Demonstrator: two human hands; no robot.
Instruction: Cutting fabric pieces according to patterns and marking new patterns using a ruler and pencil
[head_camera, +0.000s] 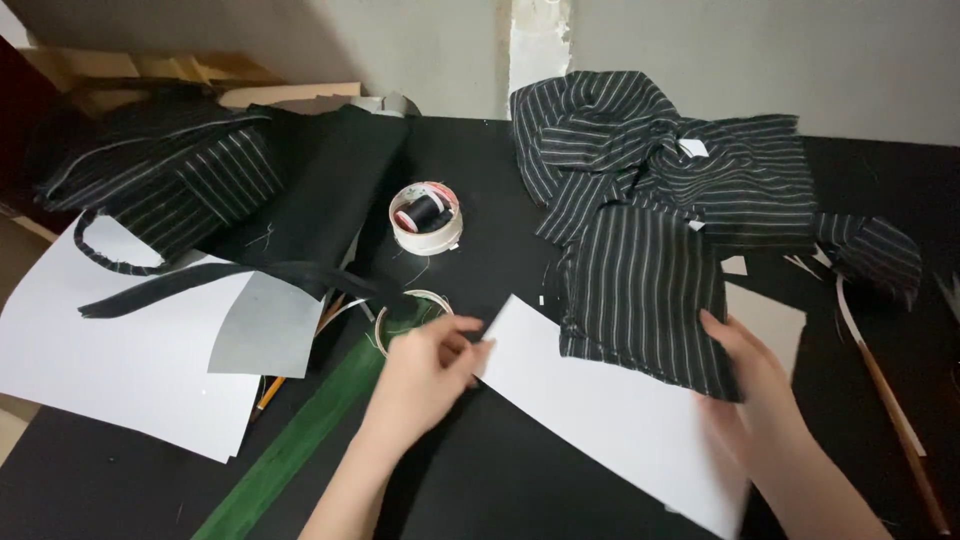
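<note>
Pinching the left edge of a white paper sheet (610, 420), the left hand (425, 375) has thumb and fingers closed on that edge, seemingly to keep the sheet flat on the black table (500, 480). Right hand (750, 385) lies over the sheet's right side, fingers together and pressed on the lower corner of a striped fabric piece (640, 295); the cloth overlaps the paper's upper edge, so the hand appears to pin both layers as one. Hand slightly blurred; thumb position unclear.

Just left of the left hand: a green ruler (300, 440) running diagonally, with a coil of measuring tape (410, 305) at its upper end. Further left, large white sheets (120, 350) overhang the table edge, a pencil (270, 392) poking out beneath.

Mid-table: a small round tub holding a black thread spool (427, 215), within reach of either hand.

Far side: a heap of striped cloth (680, 160) by the wall, joined to the held piece; a second striped bundle (170, 180) and plain black fabric (330, 190) far left. A thin wooden stick (900, 430) lies along the right edge.
</note>
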